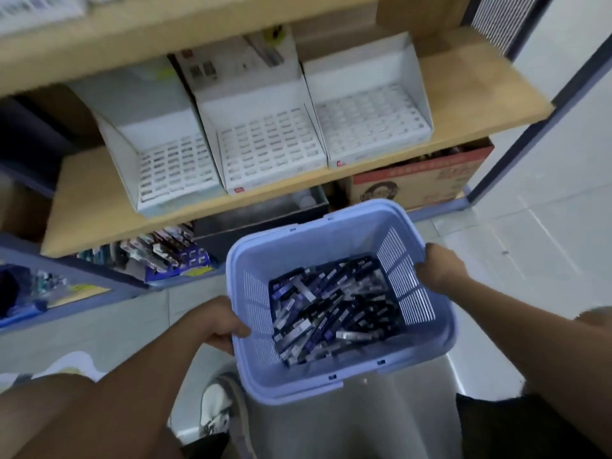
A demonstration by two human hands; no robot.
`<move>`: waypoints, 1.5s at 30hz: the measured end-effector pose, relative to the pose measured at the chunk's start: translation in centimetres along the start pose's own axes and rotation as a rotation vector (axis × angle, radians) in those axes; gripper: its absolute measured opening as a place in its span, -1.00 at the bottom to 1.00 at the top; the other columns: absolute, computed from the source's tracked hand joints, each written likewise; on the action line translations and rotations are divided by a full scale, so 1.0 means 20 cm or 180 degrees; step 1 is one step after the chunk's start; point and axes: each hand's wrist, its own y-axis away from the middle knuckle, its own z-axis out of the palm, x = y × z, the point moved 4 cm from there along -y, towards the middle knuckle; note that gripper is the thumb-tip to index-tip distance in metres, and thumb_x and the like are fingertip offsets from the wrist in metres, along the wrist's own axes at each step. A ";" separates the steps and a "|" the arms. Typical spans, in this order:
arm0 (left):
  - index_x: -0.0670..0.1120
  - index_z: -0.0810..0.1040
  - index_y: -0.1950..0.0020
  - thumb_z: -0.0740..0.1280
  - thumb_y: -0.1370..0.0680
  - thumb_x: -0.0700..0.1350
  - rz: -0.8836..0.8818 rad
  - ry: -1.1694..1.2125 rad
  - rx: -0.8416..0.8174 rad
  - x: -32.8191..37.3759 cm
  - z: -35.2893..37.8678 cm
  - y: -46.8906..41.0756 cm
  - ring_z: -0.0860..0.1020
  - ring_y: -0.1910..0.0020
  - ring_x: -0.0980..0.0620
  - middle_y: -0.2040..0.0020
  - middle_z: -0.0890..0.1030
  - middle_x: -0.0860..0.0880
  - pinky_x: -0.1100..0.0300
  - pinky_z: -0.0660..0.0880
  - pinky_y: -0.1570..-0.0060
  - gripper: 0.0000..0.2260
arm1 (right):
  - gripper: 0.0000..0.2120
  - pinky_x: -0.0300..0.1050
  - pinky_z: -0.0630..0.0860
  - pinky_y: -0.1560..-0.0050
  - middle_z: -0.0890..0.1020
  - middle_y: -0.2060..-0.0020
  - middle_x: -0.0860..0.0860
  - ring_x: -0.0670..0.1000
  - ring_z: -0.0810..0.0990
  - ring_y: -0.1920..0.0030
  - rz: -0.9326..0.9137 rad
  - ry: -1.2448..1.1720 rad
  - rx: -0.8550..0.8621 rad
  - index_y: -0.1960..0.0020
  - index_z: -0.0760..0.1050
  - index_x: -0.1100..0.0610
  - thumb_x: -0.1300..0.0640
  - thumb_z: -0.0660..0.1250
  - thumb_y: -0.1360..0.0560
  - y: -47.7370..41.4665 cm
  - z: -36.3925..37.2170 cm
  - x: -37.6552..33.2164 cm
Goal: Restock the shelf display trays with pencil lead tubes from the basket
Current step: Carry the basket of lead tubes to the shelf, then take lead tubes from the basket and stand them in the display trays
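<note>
My left grip is curled round the left rim of the lilac basket, thumb hooked over the edge. A loose heap of dark pencil lead tubes covers the basket's floor. My right grip clasps the right rim, fingers folded over it. Above the basket, on the wooden shelf, the left display tray, the middle display tray and the right display tray stand side by side, white, their slotted grids tilted toward me.

Basket smooth matt plastic; display trays matt white card; shelf wood-look.
</note>
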 end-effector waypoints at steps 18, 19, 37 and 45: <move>-0.09 0.43 -0.28 0.19 -0.56 -0.13 0.1737 -0.2701 0.2077 0.44 0.07 0.32 0.50 -0.17 -0.13 -0.23 0.52 -0.12 0.06 0.45 -0.04 -0.71 | -0.44 -0.07 0.42 0.05 0.35 -0.42 0.19 0.22 0.52 -0.20 -0.1210 0.0517 0.0041 -0.53 0.18 0.12 0.23 0.21 -0.55 0.37 -0.14 -0.33; -0.09 0.44 -0.32 0.20 -0.56 -0.15 0.1776 -0.2647 0.1990 0.45 0.09 0.28 0.49 -0.21 -0.12 -0.26 0.52 -0.12 0.07 0.45 -0.10 -0.68 | -0.43 -0.08 0.41 0.03 0.34 -0.43 0.18 0.21 0.50 -0.24 -0.1226 0.0568 -0.0029 -0.54 0.17 0.12 0.24 0.21 -0.55 0.36 -0.10 -0.33; 0.00 -0.06 -0.56 0.35 -0.48 -0.05 0.0902 -0.1432 0.0868 0.17 0.60 -0.76 0.13 -0.47 -0.23 -0.54 0.12 -0.10 -0.12 0.25 -0.38 -0.22 | -0.15 0.34 0.15 -0.44 -0.08 -0.59 0.01 0.10 -0.12 -0.57 -0.1435 0.1052 -0.0963 -0.60 -0.12 0.00 0.10 0.36 -0.51 -0.21 0.86 -0.27; -0.01 0.21 -0.43 0.41 -0.41 0.13 0.0933 -0.1769 0.1141 0.26 0.60 -0.81 0.26 -0.35 -0.12 -0.35 0.38 -0.04 -0.15 0.27 -0.17 -0.33 | -0.11 0.37 0.18 -0.35 0.17 -0.44 0.12 0.20 0.14 -0.44 -0.1514 0.1870 -0.0915 -0.56 -0.01 0.04 0.09 0.45 -0.41 -0.23 0.92 -0.32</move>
